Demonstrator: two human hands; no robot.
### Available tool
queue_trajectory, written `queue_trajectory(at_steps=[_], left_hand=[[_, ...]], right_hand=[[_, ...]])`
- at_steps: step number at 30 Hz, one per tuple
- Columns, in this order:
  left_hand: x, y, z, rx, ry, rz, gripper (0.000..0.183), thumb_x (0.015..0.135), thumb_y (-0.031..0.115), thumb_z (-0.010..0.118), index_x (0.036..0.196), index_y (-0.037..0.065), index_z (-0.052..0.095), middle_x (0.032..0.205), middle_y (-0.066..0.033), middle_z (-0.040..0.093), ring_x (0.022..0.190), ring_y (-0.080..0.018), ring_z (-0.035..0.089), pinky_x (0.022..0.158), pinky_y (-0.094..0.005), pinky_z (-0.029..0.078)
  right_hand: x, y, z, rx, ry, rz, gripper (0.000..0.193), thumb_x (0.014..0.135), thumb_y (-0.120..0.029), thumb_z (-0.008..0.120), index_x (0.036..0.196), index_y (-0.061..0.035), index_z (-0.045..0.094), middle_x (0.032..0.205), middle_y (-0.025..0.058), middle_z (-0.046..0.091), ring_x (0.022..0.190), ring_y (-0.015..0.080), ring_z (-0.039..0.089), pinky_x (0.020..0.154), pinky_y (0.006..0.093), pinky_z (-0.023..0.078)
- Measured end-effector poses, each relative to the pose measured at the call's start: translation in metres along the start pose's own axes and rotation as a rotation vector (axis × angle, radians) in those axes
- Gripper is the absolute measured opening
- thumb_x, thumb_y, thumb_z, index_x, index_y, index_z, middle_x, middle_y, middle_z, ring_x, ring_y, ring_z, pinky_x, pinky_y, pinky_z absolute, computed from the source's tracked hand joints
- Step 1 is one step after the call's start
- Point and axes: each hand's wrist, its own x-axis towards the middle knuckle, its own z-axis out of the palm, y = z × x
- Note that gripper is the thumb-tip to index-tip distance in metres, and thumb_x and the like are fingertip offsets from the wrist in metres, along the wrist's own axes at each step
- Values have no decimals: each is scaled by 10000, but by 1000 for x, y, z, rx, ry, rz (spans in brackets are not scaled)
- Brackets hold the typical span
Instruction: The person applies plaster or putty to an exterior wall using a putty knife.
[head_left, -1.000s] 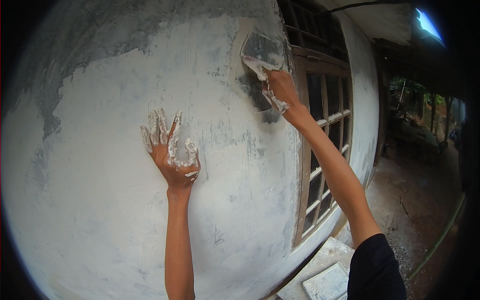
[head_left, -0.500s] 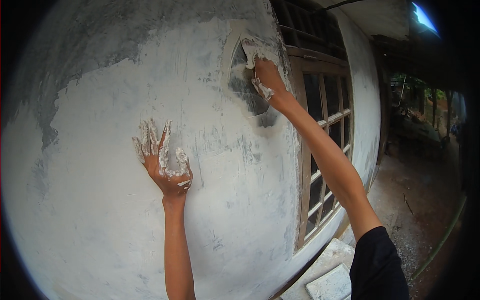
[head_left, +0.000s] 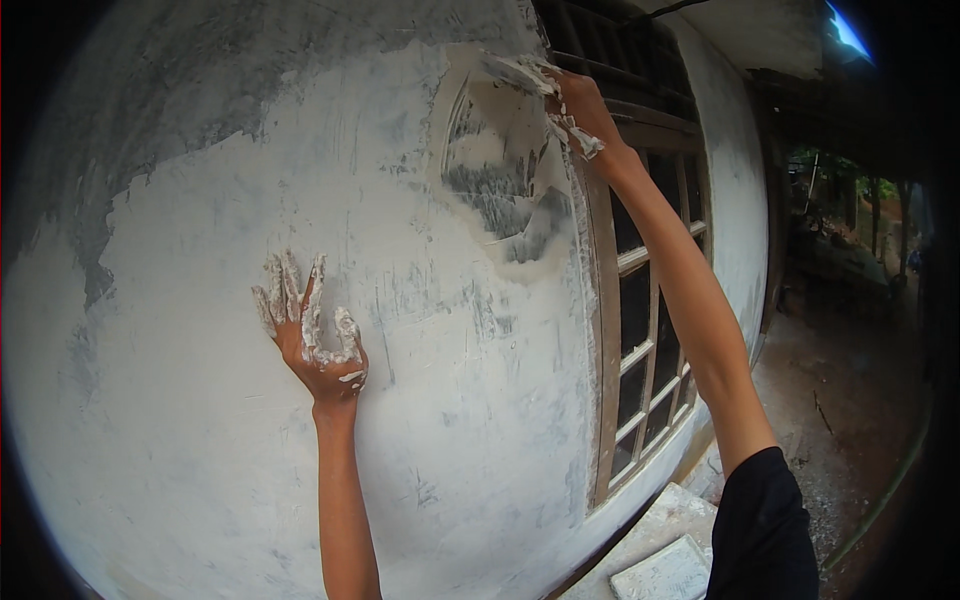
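Note:
My left hand (head_left: 325, 350) is raised against the wall (head_left: 460, 400), fingers spread and thickly coated with white putty. It holds nothing; whether the palm touches the wall is hidden. High on the right, beside the window frame, my right hand (head_left: 588, 112) grips a putty knife (head_left: 520, 74). White putty clings to the blade and to the hand, and the handle is hidden in the fist. The blade lies at the upper edge of a damp, freshly smeared patch (head_left: 490, 170), where dark grey shows through the pale putty. Uneven white covers much of the wall, with bare grey along the top left.
A wooden-framed window (head_left: 640, 340) with several small panes stands right of the patch, dark slats (head_left: 615, 55) above it. Below lie a pale slab (head_left: 665, 525) and a white rectangular block (head_left: 662, 572). Dirt ground (head_left: 800, 430) and a green pole (head_left: 885, 500) are farther right.
My right hand has moved up and right with the putty knife, uncovering more of the smeared patch. The left hand sits slightly lower and more to the left in view, still spread.

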Motion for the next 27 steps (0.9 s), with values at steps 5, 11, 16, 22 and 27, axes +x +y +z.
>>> queue_trajectory(at_steps=[5,11,16,22,27], left_hand=[[-3,0,3,52,-33,20,449,729,72,571,1168,-25,572,1125,-192,598,1110,-374,526,1008,-457,337],[-7,-2,7,72,8,5,469,739,92,562,1202,25,595,1171,-181,604,1085,-334,556,1067,-474,279],[1,-3,-1,145,0,72,416,816,183,551,1178,-23,567,1165,-177,585,1141,-344,518,1032,-448,322],[-5,-2,12,113,15,43,458,742,90,561,1194,26,597,1251,-199,559,1154,-340,531,1075,-474,278],[2,3,11,192,20,56,471,728,97,573,1193,23,596,1239,-190,569,1090,-323,566,1074,-472,285]], right_hand=[[-28,18,35,-61,-175,12,455,700,51,549,1154,50,537,908,279,589,849,436,565,753,448,459],[-129,-47,51,6,-211,89,501,688,41,604,1181,46,513,927,251,562,825,422,581,733,436,491],[-143,-76,11,29,-358,105,523,688,35,613,1203,29,518,954,249,583,842,409,595,731,424,499],[-56,8,-10,68,-50,1,510,694,55,577,1198,29,503,905,244,593,841,406,594,720,422,494],[-105,-9,40,-70,-105,143,445,723,42,554,1167,52,523,919,265,585,832,423,593,737,435,493]])
